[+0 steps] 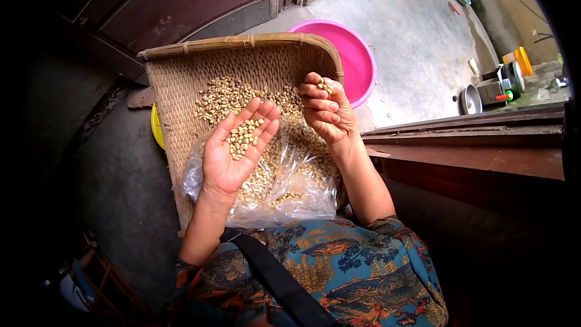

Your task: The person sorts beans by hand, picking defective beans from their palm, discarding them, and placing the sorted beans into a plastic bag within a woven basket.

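Observation:
My left hand point(233, 145) lies palm up with a small heap of pale beans point(242, 138) on it, its fingers stretched out above the woven basket. To its right, my right hand point(327, 106) is raised and curled, pinching a few beans point(325, 86) between thumb and fingertips. Under both hands the woven basket point(172, 91) holds a spread of loose beans point(224, 98). Nearest my body, a clear plastic bag point(302, 191) with many more beans lies in the basket.
A pink basin point(361, 63) stands behind the basket's right corner, and a yellow rim point(157, 126) shows at its left. A brown door point(181, 6) is at the upper left. At the far right are a wooden sill point(484, 156) and a metal bowl point(471, 100).

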